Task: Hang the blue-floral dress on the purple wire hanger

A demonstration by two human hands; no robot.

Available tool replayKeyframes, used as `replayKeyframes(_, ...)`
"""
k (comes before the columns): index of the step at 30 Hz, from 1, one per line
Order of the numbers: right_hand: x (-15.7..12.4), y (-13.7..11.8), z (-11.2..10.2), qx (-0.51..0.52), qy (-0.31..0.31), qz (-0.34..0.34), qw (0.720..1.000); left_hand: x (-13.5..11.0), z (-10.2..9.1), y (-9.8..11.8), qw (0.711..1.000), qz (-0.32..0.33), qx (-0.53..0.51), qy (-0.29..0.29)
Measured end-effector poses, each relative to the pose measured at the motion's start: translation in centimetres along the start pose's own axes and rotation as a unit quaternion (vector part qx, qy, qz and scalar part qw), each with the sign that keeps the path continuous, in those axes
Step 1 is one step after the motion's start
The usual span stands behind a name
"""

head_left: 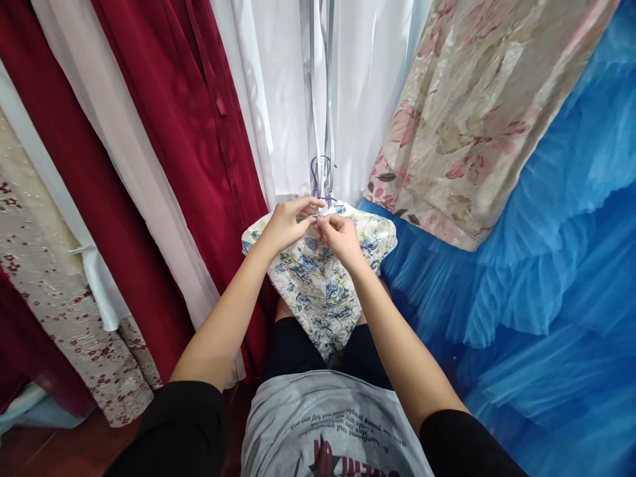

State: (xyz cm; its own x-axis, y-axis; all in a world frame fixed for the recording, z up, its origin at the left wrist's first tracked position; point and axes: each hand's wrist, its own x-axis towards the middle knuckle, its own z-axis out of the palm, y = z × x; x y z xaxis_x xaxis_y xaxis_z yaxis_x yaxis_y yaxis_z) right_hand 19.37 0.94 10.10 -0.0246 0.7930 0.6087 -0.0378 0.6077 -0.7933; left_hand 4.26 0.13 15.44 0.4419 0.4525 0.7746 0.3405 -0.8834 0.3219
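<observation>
A white dress with blue and yellow-green flowers (318,285) hangs in front of my legs, its short sleeves spread to both sides. The purple hanger (315,175) sticks up out of its neckline, with the hook on top. My left hand (292,222) is closed at the neck edge, thumb and forefinger pinched together. My right hand (340,237) pinches the same spot from the other side, its fingertips touching those of the left. Whatever small part of the neckline lies between the fingertips is hidden.
Dark red drapes (183,119) hang at the left, beside a sequined floral fabric (64,318). White cloth (368,86) with long ribbons (320,93) hangs straight ahead. To the right are a beige floral gown (477,126) and a blue ruffled tulle skirt (536,298).
</observation>
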Motion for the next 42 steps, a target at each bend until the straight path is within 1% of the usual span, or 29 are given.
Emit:
replayKeyframes(2, -0.3, 0.7, -0.2, -0.052, 0.018, 0.004, 0.998, 0.4, 0.2, 0.1, 1.0, 0.012, 0.006, 0.027)
replayKeyframes(3, -0.5, 1.1, -0.4, -0.073, 0.022, 0.016, 0.997, 0.7, 0.1, -0.1, 0.998, 0.015, 0.008, 0.053)
replayKeyframes(4, -0.8, 1.6, -0.6, -0.085, 0.023, 0.032, 0.996, 1.1, -0.3, -0.3, 0.996, 0.014, 0.006, 0.09)
replayKeyframes(6, -1.4, 2.3, -1.0, -0.084, 0.013, 0.062, 0.994, 1.6, -1.5, -1.6, 0.983, 0.0, -0.009, 0.182)
replayKeyframes(8, -2.3, 2.7, -1.3, -0.065, -0.003, 0.078, 0.995, 1.6, -3.6, -3.9, 0.96, -0.028, -0.04, 0.276)
replayKeyframes(10, -3.3, 2.7, -1.1, -0.036, -0.023, 0.093, 0.995, 0.5, -5.7, -6.8, 0.929, -0.075, -0.087, 0.353)
replayKeyframes(11, -3.8, 2.7, -0.8, -0.019, -0.033, 0.101, 0.994, -0.3, -6.6, -8.3, 0.907, -0.114, -0.116, 0.388)
replayKeyframes(13, -4.6, 2.7, 0.2, 0.013, -0.05, 0.12, 0.991, -2.7, -7.5, -10.9, 0.847, -0.208, -0.18, 0.456)
replayKeyframes(15, -5.3, 2.9, 1.4, 0.044, -0.059, 0.143, 0.987, -5.5, -7.1, -12.7, 0.778, -0.281, -0.234, 0.512)
replayKeyframes(16, -5.7, 3.0, 1.9, 0.059, -0.058, 0.156, 0.984, -6.9, -6.4, -13.1, 0.763, -0.296, -0.245, 0.52)
replayKeyframes(17, -6.1, 3.2, 2.3, 0.073, -0.052, 0.17, 0.981, -8.3, -5.4, -13.4, 0.758, -0.3, -0.248, 0.523)
replayKeyframes(19, -7.0, 3.8, 2.2, 0.101, -0.022, 0.198, 0.975, -11.0, -2.7, -13.4, 0.756, -0.302, -0.258, 0.52)
replayKeyframes(20, -7.6, 4.2, 1.8, 0.113, 0.003, 0.209, 0.971, -12.3, -1.2, -13.2, 0.758, -0.306, -0.266, 0.512)
replayKeyframes(22, -8.9, 5.2, 0.2, 0.132, 0.071, 0.224, 0.963, -14.6, 1.9, -12.5, 0.76, -0.312, -0.287, 0.493)
replayKeyframes(24, -10.2, 6.3, -1.9, 0.137, 0.144, 0.229, 0.953, -16.5, 4.6, -11.4, 0.755, -0.323, -0.315, 0.476)
replayKeyframes(27, -11.6, 7.7, -4.5, 0.124, 0.23, 0.232, 0.937, -17.4, 7.6, -8.9, 0.746, -0.333, -0.353, 0.456)
replayKeyframes(28, -11.8, 7.9, -4.9, 0.118, 0.246, 0.233, 0.933, -17.2, 8.2, -7.7, 0.752, -0.328, -0.361, 0.444)
replayKeyframes(30, -12.1, 7.8, -5.0, 0.107, 0.261, 0.234, 0.93, -16.1, 8.9, -5.2, 0.778, -0.301, -0.365, 0.414)
replayKeyframes(31, -12.2, 7.4, -4.8, 0.104, 0.249, 0.232, 0.934, -15.4, 9.1, -3.9, 0.798, -0.279, -0.358, 0.396)
replayKeyframes(32, -12.3, 6.8, -4.4, 0.104, 0.213, 0.228, 0.944, -14.7, 9.2, -2.7, 0.821, -0.254, -0.345, 0.377)
replayKeyframes(33, -12.4, 6.1, -3.9, 0.107, 0.15, 0.224, 0.957, -14.0, 9.3, -1.6, 0.846, -0.225, -0.327, 0.355)
replayKeyframes(34, -12.5, 5.2, -3.4, 0.117, 0.06, 0.222, 0.966, -13.5, 9.5, -0.6, 0.87, -0.198, -0.305, 0.332)
replayKeyframes(35, -12.7, 4.3, -2.9, 0.132, -0.048, 0.223, 0.965, -13.1, 9.6, 0.2, 0.89, -0.175, -0.285, 0.309)
replayKeyframes(36, -12.9, 3.5, -2.5, 0.145, -0.157, 0.225, 0.951, -13.0, 9.7, 0.8, 0.905, -0.159, -0.268, 0.29)
replayKeyframes(37, -13.2, 2.8, -2.1, 0.153, -0.243, 0.227, 0.93, -12.9, 9.8, 1.3, 0.914, -0.15, -0.256, 0.278)
replayKeyframes(38, -13.4, 2.3, -1.8, 0.152, -0.292, 0.227, 0.917, -13.0, 9.9, 1.6, 0.918, -0.146, -0.249, 0.274)
replayKeyframes(39, -13.6, 2.1, -1.7, 0.14, -0.305, 0.219, 0.916, -13.1, 10.0, 1.8, 0.918, -0.146, -0.245, 0.275)
replayKeyframes(40, -13.7, 2.0, -1.6, 0.119, -0.285, 0.206, 0.928, -13.2, 10.0, 1.9, 0.919, -0.146, -0.242, 0.276)
replayKeyframes(42, -13.7, 2.1, -1.7, 0.064, -0.187, 0.167, 0.966, -13.3, 10.0, 2.2, 0.922, -0.141, -0.237, 0.271)
